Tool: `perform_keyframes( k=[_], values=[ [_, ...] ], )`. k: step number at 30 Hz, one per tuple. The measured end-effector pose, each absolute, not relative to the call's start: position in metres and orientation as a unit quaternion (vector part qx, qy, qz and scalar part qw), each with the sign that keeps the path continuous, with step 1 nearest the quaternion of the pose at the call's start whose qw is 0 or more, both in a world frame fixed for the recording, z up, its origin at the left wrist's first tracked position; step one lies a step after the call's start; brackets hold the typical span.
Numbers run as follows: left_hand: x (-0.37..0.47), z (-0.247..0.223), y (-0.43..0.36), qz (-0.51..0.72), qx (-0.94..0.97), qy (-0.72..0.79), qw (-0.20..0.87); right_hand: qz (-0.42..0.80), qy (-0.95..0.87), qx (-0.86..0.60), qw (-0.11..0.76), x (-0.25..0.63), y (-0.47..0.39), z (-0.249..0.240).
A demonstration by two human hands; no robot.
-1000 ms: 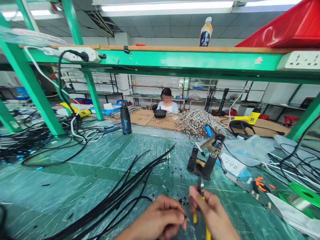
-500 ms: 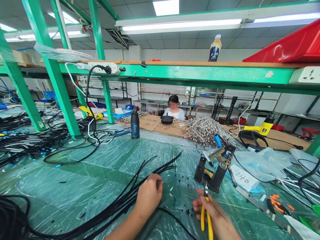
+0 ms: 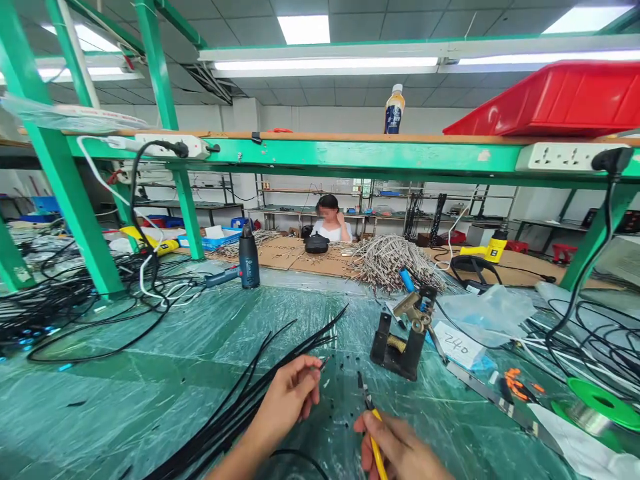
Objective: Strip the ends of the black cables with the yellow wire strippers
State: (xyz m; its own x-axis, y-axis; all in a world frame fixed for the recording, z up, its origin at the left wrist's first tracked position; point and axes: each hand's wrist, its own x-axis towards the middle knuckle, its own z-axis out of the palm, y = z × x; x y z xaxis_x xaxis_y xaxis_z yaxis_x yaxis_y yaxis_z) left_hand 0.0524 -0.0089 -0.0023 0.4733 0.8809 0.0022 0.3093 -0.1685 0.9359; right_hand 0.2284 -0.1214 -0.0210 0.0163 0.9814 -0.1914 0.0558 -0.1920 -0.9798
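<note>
Pliers (image 3: 377,448): yellow-handled, snug in our right hand (image 3: 400,450), bottom centre
Cable end (image 3: 325,364): pinched in our left hand (image 3: 289,397), lower middle

A grey tiled ceiling (image 3: 410,20) was fitted with glowing rectangular panels (image 3: 304,29), beneath which long white tube lights (image 3: 325,65) were mounted; a plain white wall (image 3: 300,115) was partly hidden by a green-painted shelf frame (image 3: 350,155), and open metal racks (image 3: 290,191) were ranged beyond
</note>
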Motion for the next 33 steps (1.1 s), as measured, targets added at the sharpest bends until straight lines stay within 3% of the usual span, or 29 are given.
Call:
perform_keyframes(
  k=[5, 10, 15, 20, 33],
  values=[
    [0.056, 0.005, -0.025, 0.308, 0.689, 0.35, 0.555, 0.382, -0.539, -0.587, 0.469, 0.232, -0.118, -0.016],
    [0.057, 0.012, -0.035, 0.312, 0.635, 0.315, 0.633, 0.196, -0.604, -0.647, 0.423, 0.229, -0.121, -0.023],
    [0.058, 0.018, -0.039, 0.31, 0.588, 0.307, 0.682, 0.098, -0.666, -0.646, 0.36, 0.234, -0.121, -0.026],
    [0.059, 0.022, -0.042, 0.306, 0.598, 0.305, 0.675, 0.009, -0.686, -0.643, 0.34, 0.237, -0.121, -0.029],
    [0.06, 0.016, -0.045, 0.296, 0.673, 0.319, 0.598, -0.084, -0.68, -0.67, 0.286, 0.233, -0.12, -0.032]
  ],
)
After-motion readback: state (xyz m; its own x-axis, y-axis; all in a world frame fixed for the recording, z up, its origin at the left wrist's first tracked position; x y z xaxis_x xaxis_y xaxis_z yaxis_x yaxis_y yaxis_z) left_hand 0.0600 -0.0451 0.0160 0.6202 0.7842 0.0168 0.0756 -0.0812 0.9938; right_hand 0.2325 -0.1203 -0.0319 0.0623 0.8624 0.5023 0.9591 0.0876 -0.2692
